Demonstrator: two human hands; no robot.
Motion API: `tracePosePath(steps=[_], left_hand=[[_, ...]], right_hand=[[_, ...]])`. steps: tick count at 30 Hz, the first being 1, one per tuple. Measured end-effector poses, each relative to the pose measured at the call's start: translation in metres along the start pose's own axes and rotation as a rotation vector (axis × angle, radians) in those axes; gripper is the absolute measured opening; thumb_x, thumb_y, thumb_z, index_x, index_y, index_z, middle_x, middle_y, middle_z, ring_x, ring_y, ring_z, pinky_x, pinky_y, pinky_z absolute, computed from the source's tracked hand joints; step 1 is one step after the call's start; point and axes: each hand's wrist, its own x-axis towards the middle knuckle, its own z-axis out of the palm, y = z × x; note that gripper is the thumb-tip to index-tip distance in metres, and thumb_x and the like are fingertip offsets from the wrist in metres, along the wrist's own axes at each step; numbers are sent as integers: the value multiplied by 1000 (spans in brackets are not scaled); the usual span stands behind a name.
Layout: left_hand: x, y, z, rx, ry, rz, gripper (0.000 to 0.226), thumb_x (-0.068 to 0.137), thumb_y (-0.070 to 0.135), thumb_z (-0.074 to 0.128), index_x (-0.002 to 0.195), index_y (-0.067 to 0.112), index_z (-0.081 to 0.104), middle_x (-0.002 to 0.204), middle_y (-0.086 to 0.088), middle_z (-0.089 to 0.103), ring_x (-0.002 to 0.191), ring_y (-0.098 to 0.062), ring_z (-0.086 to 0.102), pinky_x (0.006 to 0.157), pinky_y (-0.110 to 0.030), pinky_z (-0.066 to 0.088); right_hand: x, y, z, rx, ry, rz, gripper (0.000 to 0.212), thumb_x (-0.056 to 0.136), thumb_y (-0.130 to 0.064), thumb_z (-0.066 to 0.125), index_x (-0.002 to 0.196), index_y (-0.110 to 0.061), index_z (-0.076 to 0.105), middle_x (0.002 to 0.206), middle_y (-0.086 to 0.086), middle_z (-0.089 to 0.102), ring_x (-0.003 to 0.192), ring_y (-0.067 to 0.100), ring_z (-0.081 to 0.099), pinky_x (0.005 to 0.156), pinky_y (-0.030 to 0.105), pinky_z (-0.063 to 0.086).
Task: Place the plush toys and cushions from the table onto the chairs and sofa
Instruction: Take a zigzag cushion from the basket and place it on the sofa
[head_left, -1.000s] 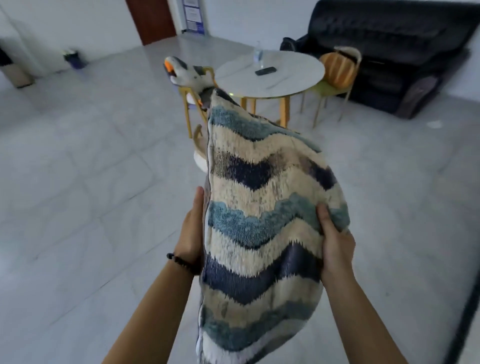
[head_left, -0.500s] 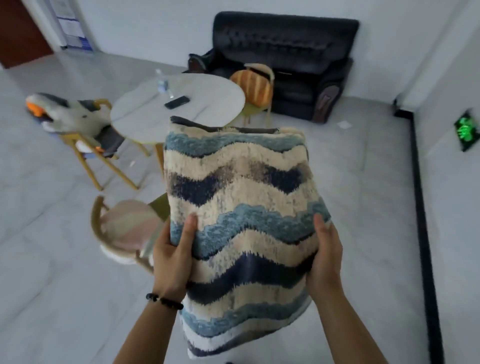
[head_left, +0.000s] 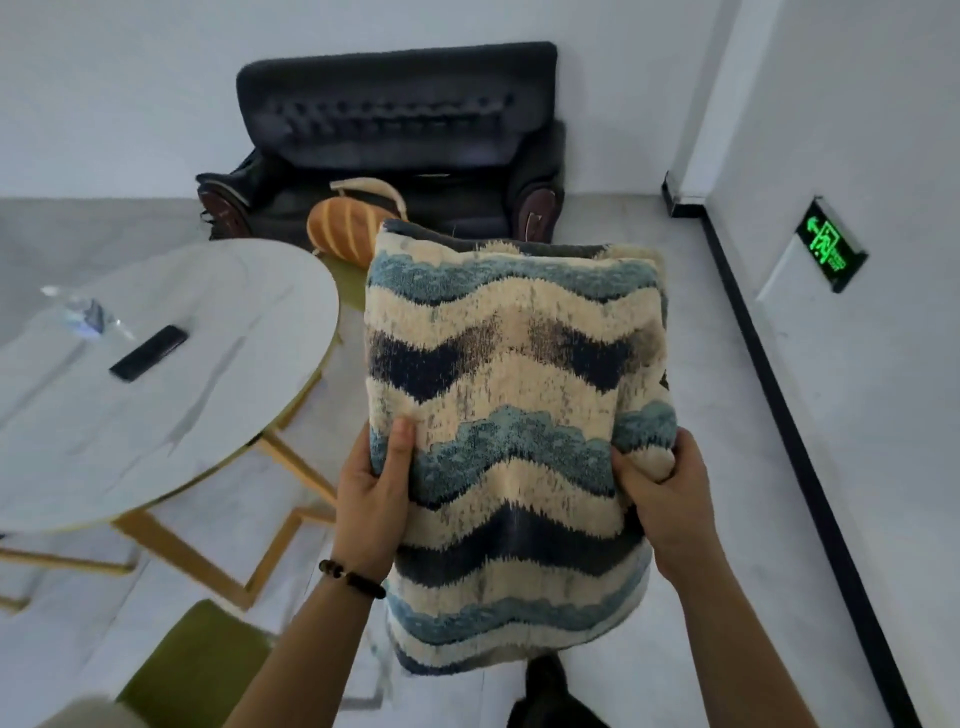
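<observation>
Now both hands clamped on cushion (head_left: 514, 415), held upright in air at chest front: left hand (head_left: 371, 499) grips left edge, right hand (head_left: 662, 499) pinches right edge. Sofa (head_left: 400, 150) stands beyond, against wall. Bread-shaped plush (head_left: 348, 228) sits on chair before sofa. Tabletop (head_left: 208, 395) to left carries phone (head_left: 148, 353), bottle (head_left: 83, 312).

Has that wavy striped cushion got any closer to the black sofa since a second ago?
Yes. The cushion, held in both hands, now sits just in front of the sofa, which earlier stood far off to the right.
</observation>
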Motion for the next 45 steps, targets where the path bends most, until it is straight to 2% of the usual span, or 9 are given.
tracePosePath(steps=[5,10,18,24,29,33,38,42,45], left_hand=[[139,25,25,15,-58,40,40,78,39,68,116,30,59,99,24,75,91,0,73,73,-19,59],[286,2,40,9,71,-14,82,60,49,78,133,20,55,114,8,73,95,-5,73,72,-19,60],[554,-1,90,-29,80,-16,45,75,37,77,117,28,64,107,10,77,98,-8,73,81,-27,61],[747,5,148,122,-9,-23,55,72,66,78,116,36,65,116,3,72,108,-17,69,93,-44,57],[889,-10,232,173,-83,-66,45,70,56,77,106,32,64,103,7,75,96,-10,72,87,-41,60],[999,-13,283,201,-86,-97,43,83,45,73,120,28,59,112,9,72,105,-11,68,95,-44,57],[1119,6,313,152,-37,-167,81,71,71,70,135,25,52,129,5,66,118,-13,64,103,-46,52],[1203,13,326,253,99,-208,124,54,96,56,156,33,22,161,6,30,145,-15,34,116,-50,37],[1277,15,351,-10,3,-272,129,57,82,72,158,36,5,156,3,37,128,-12,53,97,-42,55]], right_hand=[[138,-45,63,-8,-33,-73,43,84,-17,81,114,-32,54,111,-9,67,95,4,69,79,31,59],[274,-53,140,-33,-137,-108,48,83,-11,80,120,-29,55,110,-13,69,92,-3,70,73,18,59],[506,-96,258,14,-152,-60,35,89,-14,75,113,-35,59,99,-16,76,90,1,73,75,24,61],[659,-118,289,142,-72,-7,33,92,-7,70,119,-24,63,102,-7,77,92,12,75,74,28,62],[817,-96,308,119,-4,5,31,88,-5,74,111,-22,62,104,2,76,93,18,74,72,29,62],[949,-108,335,54,-50,-18,35,88,-6,76,109,-27,58,111,-2,71,91,2,71,74,26,61],[1091,-151,389,-33,-137,-96,35,86,-6,79,103,-27,57,103,-7,70,91,0,68,76,23,58],[1179,-154,453,-174,-248,-231,41,81,-1,81,88,-33,57,84,-23,67,79,-5,63,68,13,51],[1240,-130,509,-262,-290,-357,37,72,11,73,73,-21,55,94,-27,70,85,11,65,73,29,53]])
